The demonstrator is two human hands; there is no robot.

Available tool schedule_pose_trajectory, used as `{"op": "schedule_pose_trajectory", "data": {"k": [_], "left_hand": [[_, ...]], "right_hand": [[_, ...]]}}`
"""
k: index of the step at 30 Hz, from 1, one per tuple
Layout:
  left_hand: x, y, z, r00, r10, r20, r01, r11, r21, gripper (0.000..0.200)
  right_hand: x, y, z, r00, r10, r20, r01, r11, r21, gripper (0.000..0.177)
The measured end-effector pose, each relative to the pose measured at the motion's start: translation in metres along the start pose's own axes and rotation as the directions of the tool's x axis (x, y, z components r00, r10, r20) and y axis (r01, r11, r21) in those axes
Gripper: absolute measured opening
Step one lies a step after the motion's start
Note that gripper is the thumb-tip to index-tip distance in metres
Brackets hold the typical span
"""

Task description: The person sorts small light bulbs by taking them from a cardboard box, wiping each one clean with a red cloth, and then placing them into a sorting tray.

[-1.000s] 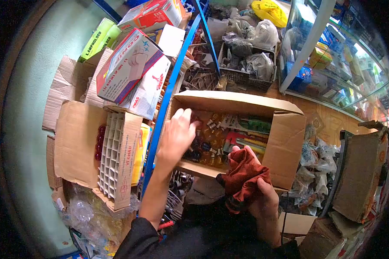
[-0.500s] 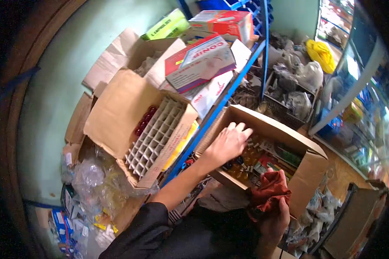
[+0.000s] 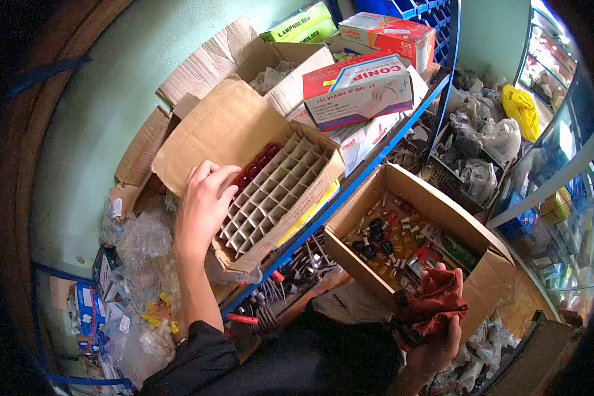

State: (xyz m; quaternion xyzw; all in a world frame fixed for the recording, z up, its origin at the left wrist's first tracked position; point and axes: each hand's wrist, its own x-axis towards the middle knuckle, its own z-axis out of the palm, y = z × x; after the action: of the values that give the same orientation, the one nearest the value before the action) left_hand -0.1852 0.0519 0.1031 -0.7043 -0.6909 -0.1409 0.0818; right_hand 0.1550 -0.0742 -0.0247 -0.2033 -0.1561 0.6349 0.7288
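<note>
My left hand (image 3: 204, 201) is at the left part of an open cardboard box (image 3: 198, 135) with a grid divider (image 3: 277, 185). Its fingers are bent and apart beside a row of red bulbs (image 3: 261, 164) that lie in the divider's cells; nothing shows between the fingers. My right hand (image 3: 445, 343) holds a dark red cloth (image 3: 435, 303) near the front edge of a second cardboard box (image 3: 435, 191). Small bulbs in amber, red and dark blue (image 3: 386, 234) lie loose in that second box, along with some small packages.
A blue shelf rail (image 3: 369, 178) runs diagonally between the boxes. Behind stand a CONIP box (image 3: 356, 92) and a green LAMPHOLDER box (image 3: 300, 25). Clear plastic bags (image 3: 142, 244) lie at the left, cables (image 3: 290, 284) below the rail, and a glass cabinet (image 3: 561, 218) at the right.
My left hand has moved left from over the box of loose bulbs to the divided box. The view has shifted, and my right hand still holds the cloth.
</note>
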Motion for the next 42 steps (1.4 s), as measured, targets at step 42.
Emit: {"op": "schedule_pose_trajectory", "data": {"k": [42], "left_hand": [[-0.082, 0.2, 0.097, 0.93, 0.368, 0.01, -0.132, 0.359, -0.924, 0.035]], "right_hand": [[-0.001, 0.013, 0.011, 0.981, -0.102, 0.163, 0.188, 0.688, -0.701, 0.074]]}}
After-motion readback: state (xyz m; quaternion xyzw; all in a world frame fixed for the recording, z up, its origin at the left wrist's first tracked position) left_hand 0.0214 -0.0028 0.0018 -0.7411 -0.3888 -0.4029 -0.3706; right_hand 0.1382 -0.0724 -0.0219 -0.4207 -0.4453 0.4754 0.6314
